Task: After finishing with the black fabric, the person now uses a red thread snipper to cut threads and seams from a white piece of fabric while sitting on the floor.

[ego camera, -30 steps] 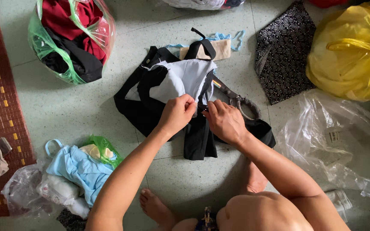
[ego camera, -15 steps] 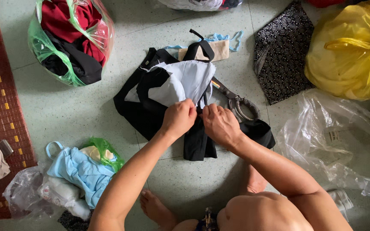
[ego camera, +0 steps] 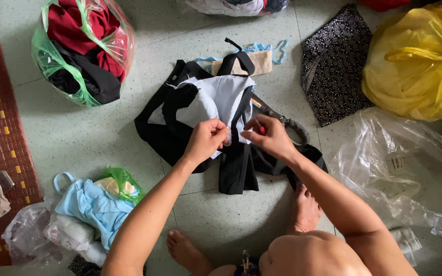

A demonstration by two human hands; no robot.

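- Left hand (ego camera: pixel 206 139) pinches the near edge of the pale white-blue fabric panel (ego camera: pixel 220 99), fingers closed on the cloth.
- Right hand (ego camera: pixel 268 137) is pinched shut on something small and red (ego camera: pixel 262 131); cannot tell what it is.
- Panel sits atop the black garment (ego camera: pixel 180 135) spread on the pale speckled tile floor (ego camera: pixel 83 138), centre of scene.
- Step looks like working the panel's edge; the next move needs the cloth kept taut between both hands.
- Dark metal scissors (ego camera: pixel 282 118) lie just right of the hands, touching the garment.
- Around: green plastic bag of red and black clothes (ego camera: pixel 80 48) far left, yellow plastic bag (ego camera: pixel 418 61) far right, clear plastic sheet (ego camera: pixel 405 168) right, light blue cloth bundle (ego camera: pixel 90 204) near left.
- Nothing blocks the hands.
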